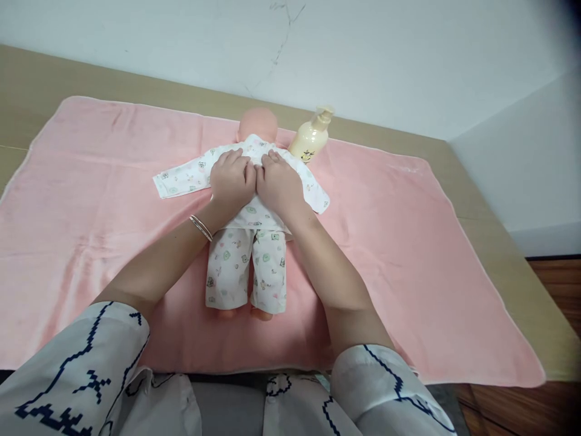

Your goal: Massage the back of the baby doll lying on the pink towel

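Note:
A baby doll [257,124] lies stretched out on a pink blanket [385,254], its bald head at the far end and no face showing. It wears a white printed top [261,215] and matching trousers [227,266]; small feet poke out below the hems. My left hand [233,178] rests on the doll's upper body, palm down, fingers pointing toward its head. Beside it my right hand [279,181] lies the same way, the two thumbs almost touching. Both hands lie fairly flat on the cloth and hold nothing that I can see.
A pale yellow pump bottle [311,136] stands just right of the doll's head. The blanket covers much of a light wooden table [490,260]. Behind the table rises a white wall [385,66] with a crack. Dark wooden floor [558,290] shows at the right.

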Motion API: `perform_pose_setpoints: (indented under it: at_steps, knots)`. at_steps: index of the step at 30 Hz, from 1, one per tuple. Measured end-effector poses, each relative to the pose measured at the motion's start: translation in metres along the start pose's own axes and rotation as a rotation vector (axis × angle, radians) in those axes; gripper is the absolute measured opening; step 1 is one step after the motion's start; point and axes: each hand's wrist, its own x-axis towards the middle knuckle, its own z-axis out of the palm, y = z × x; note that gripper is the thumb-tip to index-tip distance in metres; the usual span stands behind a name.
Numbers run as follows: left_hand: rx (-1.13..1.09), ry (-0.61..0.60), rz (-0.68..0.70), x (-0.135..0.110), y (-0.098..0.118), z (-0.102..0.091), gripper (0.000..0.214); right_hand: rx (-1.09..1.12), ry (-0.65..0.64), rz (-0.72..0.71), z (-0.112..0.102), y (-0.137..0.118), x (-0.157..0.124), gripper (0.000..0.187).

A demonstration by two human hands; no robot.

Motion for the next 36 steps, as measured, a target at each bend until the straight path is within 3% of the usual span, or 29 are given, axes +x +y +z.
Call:
perform_pose_setpoints:
  at_steps: [5, 12, 21, 28, 32, 36]
  knots:
    - [0.035, 0.005, -0.053, 0.001, -0.001, 0.003, 0.035, 0.069, 0.005, 0.047, 0.003, 0.011, 0.014, 0.052]
    - [-0.026, -0.097, -0.108, 0.006, -0.005, 0.006, 0.043, 0.159, 0.005, 0.081, 0.016, 0.027, 0.031, 0.061]
    - [-0.138, -0.081, -0.146, 0.008, -0.015, 0.016, 0.053, 0.11, 0.2, 0.118, 0.028, 0.021, 0.021, 0.053]
    - [-0.067, -0.17, -0.096, 0.012, -0.012, 0.011, 0.048, 0.094, 0.037, -0.031, 0.023, 0.034, 0.034, 0.058]
    - [-0.061, -0.194, -0.003, 0.011, -0.007, 0.005, 0.042, -0.005, 0.026, -0.06, 0.013, 0.026, 0.026, 0.054]
    - [-0.048, -0.142, 0.026, 0.006, -0.002, -0.001, 0.04, -0.114, 0.083, -0.05, 0.004, 0.003, 0.007, 0.045]
